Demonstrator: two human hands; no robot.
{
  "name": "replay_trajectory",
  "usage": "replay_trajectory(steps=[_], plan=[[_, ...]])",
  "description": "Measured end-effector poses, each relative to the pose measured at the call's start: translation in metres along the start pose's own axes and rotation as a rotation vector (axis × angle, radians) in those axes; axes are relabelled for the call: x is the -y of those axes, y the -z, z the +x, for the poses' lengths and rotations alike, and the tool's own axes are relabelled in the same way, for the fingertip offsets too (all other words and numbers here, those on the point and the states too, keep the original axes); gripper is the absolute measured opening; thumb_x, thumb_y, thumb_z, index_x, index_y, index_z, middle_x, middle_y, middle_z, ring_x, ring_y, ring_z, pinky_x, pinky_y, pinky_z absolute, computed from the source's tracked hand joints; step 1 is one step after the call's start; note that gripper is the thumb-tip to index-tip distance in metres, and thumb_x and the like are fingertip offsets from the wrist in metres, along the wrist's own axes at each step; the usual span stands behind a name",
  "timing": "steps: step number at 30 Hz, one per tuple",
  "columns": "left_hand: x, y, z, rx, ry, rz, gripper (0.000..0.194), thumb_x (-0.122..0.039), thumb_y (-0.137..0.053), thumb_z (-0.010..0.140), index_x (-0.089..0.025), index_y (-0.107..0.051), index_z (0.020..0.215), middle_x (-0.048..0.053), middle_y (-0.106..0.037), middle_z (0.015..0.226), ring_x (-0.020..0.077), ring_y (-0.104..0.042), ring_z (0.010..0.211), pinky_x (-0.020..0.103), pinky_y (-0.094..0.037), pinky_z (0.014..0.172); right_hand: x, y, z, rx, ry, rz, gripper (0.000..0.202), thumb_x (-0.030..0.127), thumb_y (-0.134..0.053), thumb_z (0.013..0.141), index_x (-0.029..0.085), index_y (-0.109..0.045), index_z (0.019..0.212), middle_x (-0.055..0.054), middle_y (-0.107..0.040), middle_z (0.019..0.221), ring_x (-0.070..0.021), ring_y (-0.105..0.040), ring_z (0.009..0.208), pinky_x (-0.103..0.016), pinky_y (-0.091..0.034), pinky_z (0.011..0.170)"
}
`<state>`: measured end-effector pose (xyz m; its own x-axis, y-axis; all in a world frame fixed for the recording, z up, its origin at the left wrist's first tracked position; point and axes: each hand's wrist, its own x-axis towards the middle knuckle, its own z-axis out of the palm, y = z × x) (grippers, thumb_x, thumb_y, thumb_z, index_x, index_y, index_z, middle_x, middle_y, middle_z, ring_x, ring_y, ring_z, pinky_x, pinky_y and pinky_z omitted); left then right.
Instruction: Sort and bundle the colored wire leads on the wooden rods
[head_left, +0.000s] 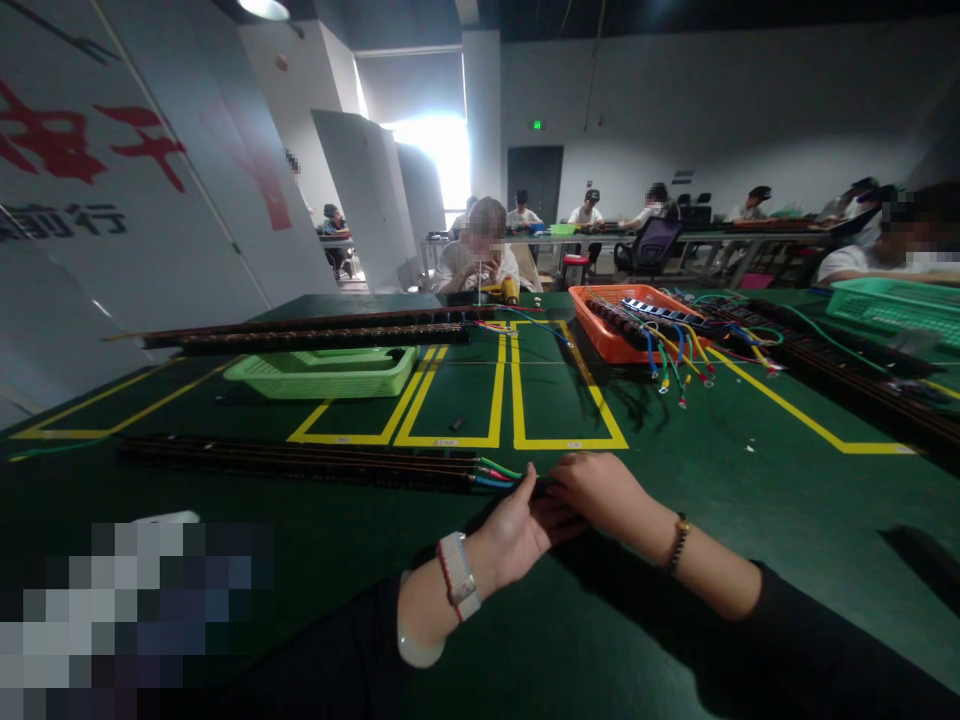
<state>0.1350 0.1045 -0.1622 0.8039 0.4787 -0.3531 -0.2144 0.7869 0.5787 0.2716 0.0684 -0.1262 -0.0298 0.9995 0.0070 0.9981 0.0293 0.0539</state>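
A long dark wired strip (300, 460) lies across the table in front of me. From its right end come green, red and blue wires (496, 477), which run to my hands. My left hand (517, 530) has the wires between its raised thumb and its fingers, the fingertips partly behind my right hand. My right hand (596, 485) is closed right beside it, fingers curled over the far part of the wires. What exactly the right fingertips pinch is hidden.
Beyond the strip stand a light-green basket (322, 375) under other long strips (322, 328) and an orange basket (619, 345) with strips whose lugged wires hang out. A teal basket (900, 310) is at right. A person (476, 260) sits opposite. Yellow tape (570, 443) marks the green table.
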Motion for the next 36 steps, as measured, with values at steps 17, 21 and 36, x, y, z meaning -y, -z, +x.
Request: replay_trajectory(steps=[17, 21, 36], plan=[[0.000, -0.001, 0.001, 0.036, -0.021, -0.029, 0.037, -0.052, -0.045, 0.079, -0.017, -0.056, 0.084, 0.004, -0.064, 0.084, 0.0125, -0.063, 0.091, 0.039, -0.040, 0.113, -0.001, 0.025, -0.019, -0.042, -0.062, 0.013, 0.043, 0.049, -0.036, 0.087, 0.019, -0.067, 0.093, -0.007, -0.061, 0.091, -0.0096, -0.057, 0.080, -0.021, -0.040, 0.073], [0.000, 0.001, 0.000, 0.045, -0.008, 0.005, 0.043, -0.057, -0.044, 0.077, -0.018, -0.056, 0.090, 0.003, -0.064, 0.087, 0.0130, -0.063, 0.092, 0.039, -0.033, 0.117, -0.004, 0.024, -0.018, 0.087, -0.133, 0.019, 0.043, 0.049, -0.041, 0.085, 0.015, -0.067, 0.086, -0.008, -0.061, 0.082, -0.0082, -0.055, 0.068, -0.018, -0.035, 0.064], [-0.003, -0.005, -0.004, 0.054, 0.061, 0.079, 0.058, -0.063, -0.034, 0.077, -0.012, -0.058, 0.091, 0.010, -0.065, 0.095, 0.0123, -0.062, 0.093, 0.037, -0.025, 0.122, -0.017, 0.008, -0.010, 0.091, 0.040, 0.168, 0.043, 0.042, -0.027, 0.092, 0.011, -0.055, 0.093, -0.004, -0.056, 0.077, 0.0039, -0.028, 0.050, -0.016, -0.019, 0.056]])
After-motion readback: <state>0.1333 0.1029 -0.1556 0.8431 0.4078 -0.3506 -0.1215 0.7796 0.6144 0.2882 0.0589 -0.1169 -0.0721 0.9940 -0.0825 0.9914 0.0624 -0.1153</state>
